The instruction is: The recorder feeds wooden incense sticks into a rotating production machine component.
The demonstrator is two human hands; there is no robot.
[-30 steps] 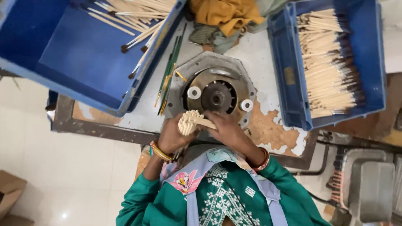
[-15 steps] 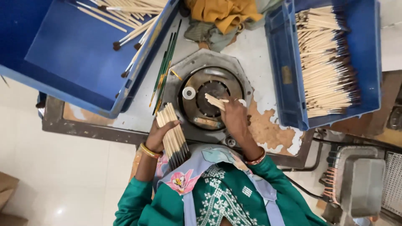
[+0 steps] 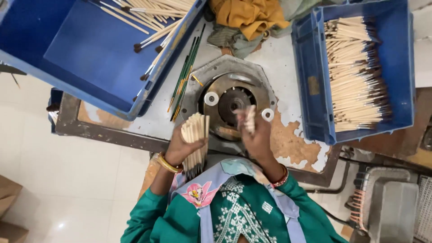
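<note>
Bundle of wooden brush handles (image 3: 195, 135), pale and tight-packed, stands upright in the left hand (image 3: 182, 146), which is clenched round its lower half just at the near edge of the round metal machine (image 3: 229, 101); the dark bristle ends poke out below the fist. Half a second ago that bundle hung lower and slanted against the apron; now it has come up and straightened. The right hand (image 3: 254, 135) has pulled back from the machine's dark centre toward the body, and it is pinching one or two single handles (image 3: 250, 119), blurred with motion, so the exact count is beyond telling. That reads as a piece lifted off the machine rather than fed in, though that is only a judgement. Beside the machine, green-handled brushes (image 3: 184, 74) lie loose on the worn table (image 3: 288, 58). To the left, a big blue crate (image 3: 85, 67) holds a scatter of brushes along its top edge; to the right, a second blue crate (image 3: 310, 85) is stacked with rows of handles. A mustard cloth (image 3: 249, 15) sits bunched between them.
</note>
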